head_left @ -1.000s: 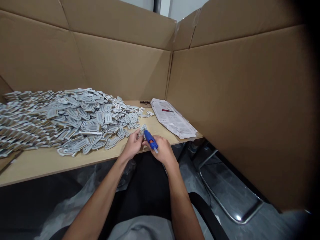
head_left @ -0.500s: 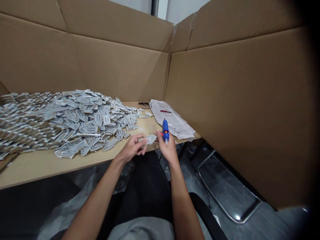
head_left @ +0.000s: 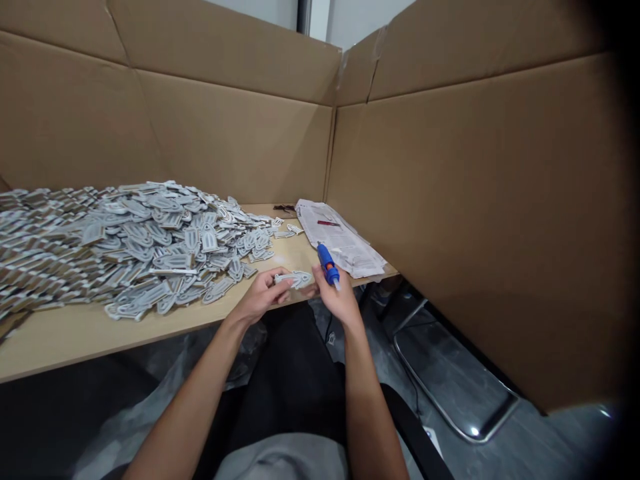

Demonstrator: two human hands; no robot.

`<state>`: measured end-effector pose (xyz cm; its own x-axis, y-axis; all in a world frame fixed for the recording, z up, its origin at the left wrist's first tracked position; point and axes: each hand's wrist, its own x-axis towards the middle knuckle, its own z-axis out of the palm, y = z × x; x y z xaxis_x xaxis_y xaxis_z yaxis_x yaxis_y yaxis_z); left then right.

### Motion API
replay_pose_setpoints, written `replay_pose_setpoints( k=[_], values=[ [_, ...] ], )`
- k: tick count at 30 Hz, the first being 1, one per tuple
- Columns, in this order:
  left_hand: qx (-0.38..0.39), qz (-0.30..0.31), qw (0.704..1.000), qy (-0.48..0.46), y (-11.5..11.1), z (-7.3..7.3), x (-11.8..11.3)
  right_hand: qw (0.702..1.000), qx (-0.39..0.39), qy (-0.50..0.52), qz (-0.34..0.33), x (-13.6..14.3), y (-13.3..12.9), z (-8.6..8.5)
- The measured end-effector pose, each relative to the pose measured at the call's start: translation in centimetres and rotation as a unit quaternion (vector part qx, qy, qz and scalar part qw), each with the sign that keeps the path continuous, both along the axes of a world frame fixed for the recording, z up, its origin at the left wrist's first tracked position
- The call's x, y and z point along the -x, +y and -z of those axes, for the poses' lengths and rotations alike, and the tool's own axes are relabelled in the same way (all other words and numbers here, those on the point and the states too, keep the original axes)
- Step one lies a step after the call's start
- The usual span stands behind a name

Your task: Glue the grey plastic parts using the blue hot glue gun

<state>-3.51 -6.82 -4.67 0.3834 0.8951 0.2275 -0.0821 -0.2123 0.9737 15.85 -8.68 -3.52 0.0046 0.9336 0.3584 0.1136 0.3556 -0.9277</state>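
Between the thumb and fingers of my left hand (head_left: 263, 293) is a flat grey-and-white cutout piece (head_left: 295, 279), pointed at its right end. My right hand (head_left: 336, 293) is wrapped round a blue glue gun (head_left: 327, 263), whose nozzle points up and away to the left; a pale glue stick shows at its rear. The right fingertips are close to the piece's pointed end, and whether they touch it I cannot tell. Both hands are over the table's front edge. To their left lies a big heap of similar cutout pieces (head_left: 165, 233).
Newspaper sheets (head_left: 345, 250) lie at the table's right end with a red-handled tool (head_left: 328, 223) on them. Tall cardboard walls (head_left: 240, 127) stand behind and to the right. A metal-framed chair (head_left: 450, 373) is below right. Neat stacked rows of pieces (head_left: 35, 253) fill the left.
The glue gun has tilted, its nozzle swinging left. The piece in my left hand shows more fully and lies flatter. The whole view has shifted slightly.
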Motion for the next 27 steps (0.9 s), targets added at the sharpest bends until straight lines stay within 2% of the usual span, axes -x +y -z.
replay_pose_setpoints(
  k=[2,5,8,11,13,15,17,20,23,27],
  values=[
    [0.007,0.008,1.000,0.011,-0.2,-0.1,0.0,0.999,-0.017,0.024,0.022,0.7,0.3,-0.1],
    [0.015,-0.010,1.000,0.013,-0.2,-0.1,-0.3,0.996,-0.013,0.087,-0.016,1.2,0.3,-0.3],
    [0.029,-0.066,0.996,-0.051,0.4,0.1,-0.4,0.994,-0.007,0.085,-0.066,0.6,-0.2,-0.6],
    [0.047,-0.131,0.981,-0.138,0.9,0.0,-0.4,0.987,0.005,0.037,-0.156,-0.6,-0.6,-0.5],
    [0.054,-0.152,0.970,-0.180,1.0,-0.1,-0.4,0.982,0.012,0.018,-0.187,-1.1,-0.6,-0.2],
    [0.059,-0.142,0.968,-0.201,1.0,-0.2,-0.4,0.988,0.011,0.013,-0.153,-1.1,-0.3,0.2],
    [0.067,-0.105,0.973,-0.196,0.7,-0.2,-0.4,0.996,-0.002,0.019,-0.088,-0.7,0.2,0.5],
    [0.073,-0.032,0.988,-0.132,0.5,0.1,-0.3,0.998,-0.029,0.047,-0.030,0.2,0.6,0.5],
    [0.047,-0.013,0.996,-0.069,0.5,0.4,-0.3,0.994,-0.035,0.093,-0.035,0.7,0.5,0.2],
    [0.050,-0.039,0.993,-0.099,0.9,0.3,-0.4,0.992,-0.006,0.079,-0.095,0.3,-0.1,-0.1]
  ],
)
